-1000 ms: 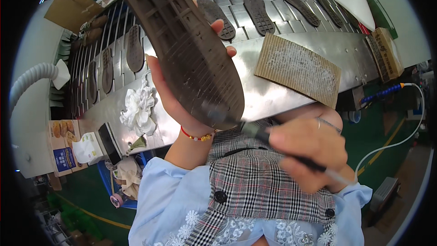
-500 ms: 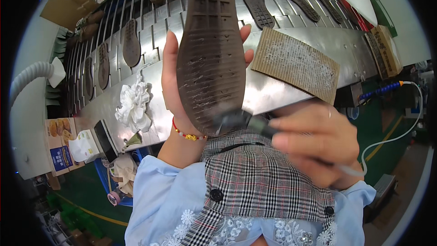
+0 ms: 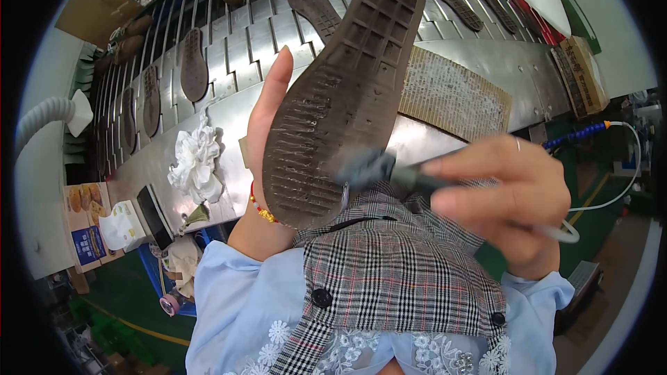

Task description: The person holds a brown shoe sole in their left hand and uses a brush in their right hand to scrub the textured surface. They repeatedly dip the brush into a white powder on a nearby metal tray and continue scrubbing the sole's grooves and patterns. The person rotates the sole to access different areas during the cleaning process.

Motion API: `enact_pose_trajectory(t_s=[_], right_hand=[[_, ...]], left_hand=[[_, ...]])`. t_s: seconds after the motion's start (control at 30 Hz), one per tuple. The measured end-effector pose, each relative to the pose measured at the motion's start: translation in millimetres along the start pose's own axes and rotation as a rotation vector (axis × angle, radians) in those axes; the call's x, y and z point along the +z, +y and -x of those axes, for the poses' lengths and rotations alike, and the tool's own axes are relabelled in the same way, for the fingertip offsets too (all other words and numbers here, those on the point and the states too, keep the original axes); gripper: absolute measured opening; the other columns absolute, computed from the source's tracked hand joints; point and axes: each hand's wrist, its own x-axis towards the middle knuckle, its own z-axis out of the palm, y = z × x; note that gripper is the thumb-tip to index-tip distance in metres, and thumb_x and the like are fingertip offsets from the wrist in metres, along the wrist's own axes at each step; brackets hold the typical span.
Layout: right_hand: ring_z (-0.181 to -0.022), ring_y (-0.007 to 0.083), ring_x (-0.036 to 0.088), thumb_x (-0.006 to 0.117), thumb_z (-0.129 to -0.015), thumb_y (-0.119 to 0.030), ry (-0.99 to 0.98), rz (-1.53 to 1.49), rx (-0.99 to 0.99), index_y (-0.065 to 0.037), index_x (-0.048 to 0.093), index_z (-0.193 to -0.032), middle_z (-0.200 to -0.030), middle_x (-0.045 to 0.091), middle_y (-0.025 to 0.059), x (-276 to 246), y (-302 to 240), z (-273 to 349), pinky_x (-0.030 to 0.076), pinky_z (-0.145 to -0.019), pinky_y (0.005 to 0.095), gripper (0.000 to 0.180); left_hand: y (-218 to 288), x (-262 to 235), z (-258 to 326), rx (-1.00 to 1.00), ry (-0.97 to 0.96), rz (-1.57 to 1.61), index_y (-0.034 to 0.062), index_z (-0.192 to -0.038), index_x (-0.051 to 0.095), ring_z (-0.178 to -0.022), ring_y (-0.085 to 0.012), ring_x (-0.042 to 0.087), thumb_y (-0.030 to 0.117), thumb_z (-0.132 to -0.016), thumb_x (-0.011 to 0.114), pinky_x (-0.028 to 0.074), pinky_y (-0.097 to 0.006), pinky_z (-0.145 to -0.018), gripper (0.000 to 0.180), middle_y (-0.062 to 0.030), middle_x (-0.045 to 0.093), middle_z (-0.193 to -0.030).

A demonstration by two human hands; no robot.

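Note:
A brown shoe sole [image 3: 330, 121] lies across my left hand [image 3: 264, 111], ribbed and grid-patterned tread facing up. My left thumb shows along the sole's left edge; the other fingers are hidden behind it. Clear, wet-looking streaks cover the ribs of its wider part. In my right hand [image 3: 507, 198] is a brush [image 3: 410, 179] with a dark, motion-blurred head, over the lower right part of the sole. Whether the bristles touch is hard to make out. A pale tube [image 3: 566, 230] runs from near my right hand toward a blue coiled hose [image 3: 575, 137].
Several soles, one of them this brown sole [image 3: 194, 66], lie on a slatted metal conveyor [image 3: 240, 55]. Corrugated cardboard [image 3: 455, 94] with whitish residue rests on the metal ledge. Crumpled white cloth [image 3: 196, 163] and a tissue pack [image 3: 124, 226] are at left, a cardboard box [image 3: 580, 76] at right.
The sole has tilted, its narrow end swinging right and its wide end moving lower left. My right hand with the brush has shifted slightly right, and the brush head sits higher on the sole.

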Motion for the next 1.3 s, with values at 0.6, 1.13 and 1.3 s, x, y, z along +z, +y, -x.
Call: enact_pose_trajectory(t_s=[0.6,1.13,1.3], right_hand=[[-0.067,0.0274,0.067,0.067,-0.076,-0.014,-0.087,-0.175,-0.083,-0.001,0.073,-0.087,-0.09,0.07,0.0239,-23,21,-1,0.051,-0.056,0.0312,0.018],[-0.086,0.0285,0.069,0.051,-0.097,-0.021,0.445,-0.966,0.362,0.012,0.056,-0.117,-0.098,0.067,0.0271,21,33,8,0.056,-0.078,0.0356,0.039],[-0.08,0.0259,0.07,0.049,-0.097,-0.019,0.515,-0.96,0.488,0.011,0.058,-0.113,-0.094,0.068,0.025,36,31,4,0.056,-0.075,0.0334,0.036]], left_hand=[[17,-12,26,-0.141,-0.068,0.211,-0.0042,-0.142,0.034,-0.124,-0.0454,0.049,0.053,-0.098,0.032,0.041,-0.056,-0.104,0.073,-0.0322,0.041,-0.14],[21,-71,44,0.033,0.109,-0.123,0.0062,-0.131,0.05,-0.117,-0.0254,0.053,0.034,-0.098,0.047,0.047,-0.043,-0.095,0.043,-0.0124,0.055,-0.131],[-10,-66,24,0.054,0.107,-0.277,-0.0047,-0.135,0.043,-0.116,-0.0298,0.054,0.038,-0.101,0.031,0.043,-0.046,-0.101,0.056,-0.0187,0.054,-0.129]])
